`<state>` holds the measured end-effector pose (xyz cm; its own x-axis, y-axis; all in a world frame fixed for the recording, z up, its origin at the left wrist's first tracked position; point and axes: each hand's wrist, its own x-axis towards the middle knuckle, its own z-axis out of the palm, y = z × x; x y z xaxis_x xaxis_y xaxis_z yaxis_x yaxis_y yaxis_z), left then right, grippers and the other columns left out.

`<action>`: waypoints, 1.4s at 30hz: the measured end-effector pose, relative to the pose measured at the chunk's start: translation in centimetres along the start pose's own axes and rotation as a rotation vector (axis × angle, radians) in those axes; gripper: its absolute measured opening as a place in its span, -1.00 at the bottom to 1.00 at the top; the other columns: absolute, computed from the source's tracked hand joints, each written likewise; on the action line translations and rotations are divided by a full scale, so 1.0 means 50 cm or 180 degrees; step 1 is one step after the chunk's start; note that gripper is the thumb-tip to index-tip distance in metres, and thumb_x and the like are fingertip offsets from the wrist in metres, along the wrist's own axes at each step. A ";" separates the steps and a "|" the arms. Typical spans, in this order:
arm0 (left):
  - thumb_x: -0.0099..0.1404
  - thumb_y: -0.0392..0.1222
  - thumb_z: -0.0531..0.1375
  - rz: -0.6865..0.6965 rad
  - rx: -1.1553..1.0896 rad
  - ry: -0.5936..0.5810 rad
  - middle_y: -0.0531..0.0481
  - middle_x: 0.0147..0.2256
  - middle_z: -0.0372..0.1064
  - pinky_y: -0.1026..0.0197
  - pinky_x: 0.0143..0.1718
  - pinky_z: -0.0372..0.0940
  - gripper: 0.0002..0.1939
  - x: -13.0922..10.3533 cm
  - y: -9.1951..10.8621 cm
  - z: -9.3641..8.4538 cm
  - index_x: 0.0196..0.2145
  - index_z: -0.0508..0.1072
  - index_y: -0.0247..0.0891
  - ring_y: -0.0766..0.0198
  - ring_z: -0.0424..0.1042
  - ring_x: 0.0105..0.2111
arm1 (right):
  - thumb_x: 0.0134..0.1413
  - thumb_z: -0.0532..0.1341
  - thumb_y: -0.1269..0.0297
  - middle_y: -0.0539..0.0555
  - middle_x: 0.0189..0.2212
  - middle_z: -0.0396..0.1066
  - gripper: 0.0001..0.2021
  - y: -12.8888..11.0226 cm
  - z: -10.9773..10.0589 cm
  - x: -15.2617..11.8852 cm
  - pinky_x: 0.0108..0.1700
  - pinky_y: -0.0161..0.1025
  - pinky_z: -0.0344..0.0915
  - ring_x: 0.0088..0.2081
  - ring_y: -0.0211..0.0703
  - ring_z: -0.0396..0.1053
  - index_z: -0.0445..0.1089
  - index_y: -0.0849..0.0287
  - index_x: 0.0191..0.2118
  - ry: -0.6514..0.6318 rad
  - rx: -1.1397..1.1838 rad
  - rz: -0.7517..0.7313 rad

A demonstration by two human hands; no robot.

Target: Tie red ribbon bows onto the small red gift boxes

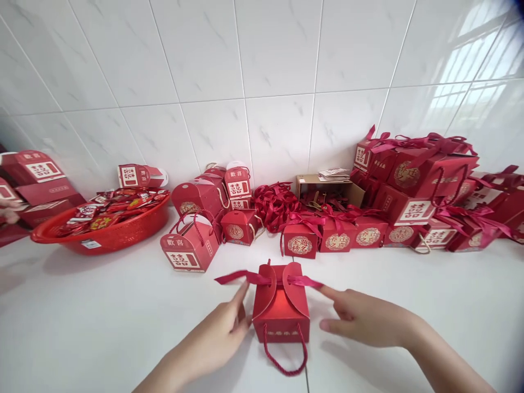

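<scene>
White marbled wall tiles (pixel 282 49), brightened at upper right by the reflection of a barred window (pixel 462 71), back a pale desk (pixel 123 327) lined with red gift boxes. At the near centre, one red box (pixel 280 330) stands upright between a person's two hands, likely placed there to give both equal reach. Its rounded flaps (pixel 301 300) lean together at the top, where a crimson ribbon (pixel 235 277) threads through them, apparently to hold them closed; the tails spread outward, one to each side. The left hand (pixel 223 327) is loosely spread, its index finger at the left tail and its thumb beside the box wall. The right hand (pixel 360 316) points its index finger to the other tail's tip, thumb well apart; whether either fingertip presses the ribbon cannot be told. A rope handle (pixel 286 372) droops toward the viewer. Behind, finished-looking boxes (pixel 417 180) are stacked at right, perhaps to save room, near a loose ribbon heap (pixel 276 207). At left, a red basket (pixel 118 243) keeps wrapped packets (pixel 110 213) together; another person's blurred hand (pixel 8 213) shows at the edge.
</scene>
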<state>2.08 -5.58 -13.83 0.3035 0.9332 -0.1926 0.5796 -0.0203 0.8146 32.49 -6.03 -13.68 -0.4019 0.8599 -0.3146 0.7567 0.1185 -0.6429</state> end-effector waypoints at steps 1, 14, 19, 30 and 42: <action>0.14 -0.20 0.16 -0.0103 -0.0404 0.0078 0.01 -0.29 0.39 0.23 -0.36 0.20 -0.42 0.008 0.002 -0.002 0.14 0.21 -0.07 0.25 0.33 -0.43 | 0.05 0.14 -0.13 -0.01 -0.50 0.26 -0.30 0.005 -0.005 0.003 -0.45 -0.28 0.10 -0.48 -0.19 0.22 0.01 -0.04 0.28 0.0109 0.0151 0.0047; 0.14 -0.40 0.21 0.0396 -0.3962 0.1615 0.11 -0.42 0.41 0.33 -0.35 0.33 -0.89 0.035 0.067 -0.016 -0.43 0.45 -0.22 0.41 0.36 -0.41 | -0.11 0.36 0.05 0.04 -0.43 0.39 -0.73 -0.033 -0.050 0.014 -0.44 -0.40 0.29 -0.34 -0.24 0.36 0.45 0.14 -0.38 0.2184 0.3984 -0.0705; 0.14 -0.24 0.26 0.1084 -0.3101 0.1321 0.04 -0.36 0.45 0.24 -0.30 0.33 -0.97 0.011 0.087 -0.039 -0.45 0.48 -0.23 0.26 0.39 -0.28 | -0.26 0.46 0.26 -0.04 -0.57 0.38 -0.79 -0.052 -0.069 0.008 -0.44 -0.41 0.34 -0.48 -0.33 0.35 0.43 0.17 -0.50 0.2575 0.4109 -0.1131; 0.04 -0.39 0.28 0.0490 -0.2919 0.1147 -0.01 -0.27 0.43 0.32 -0.33 0.32 -0.83 0.002 0.081 -0.050 -0.35 0.50 -0.24 0.32 0.36 -0.27 | -0.10 0.38 0.14 0.02 -0.50 0.48 -0.79 -0.085 -0.077 -0.006 -0.37 -0.38 0.43 -0.45 -0.29 0.41 0.47 0.19 -0.44 0.2840 0.3499 -0.1311; 0.25 -0.54 0.08 -0.0397 -0.4494 0.1467 -0.05 -0.46 0.38 0.34 -0.42 0.48 -0.82 0.003 0.048 -0.030 -0.43 0.40 -0.41 0.37 0.46 -0.48 | -0.19 0.41 0.12 0.02 -0.49 0.48 -0.73 -0.033 -0.040 -0.019 -0.36 -0.35 0.48 -0.43 -0.24 0.44 0.49 0.20 -0.40 0.3555 0.3107 -0.0679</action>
<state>2.40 -4.94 -11.09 -0.1075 0.9368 -0.3330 -0.6911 0.1704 0.7024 32.66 -6.04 -10.95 0.4737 0.8489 0.2344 -0.0776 0.3053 -0.9491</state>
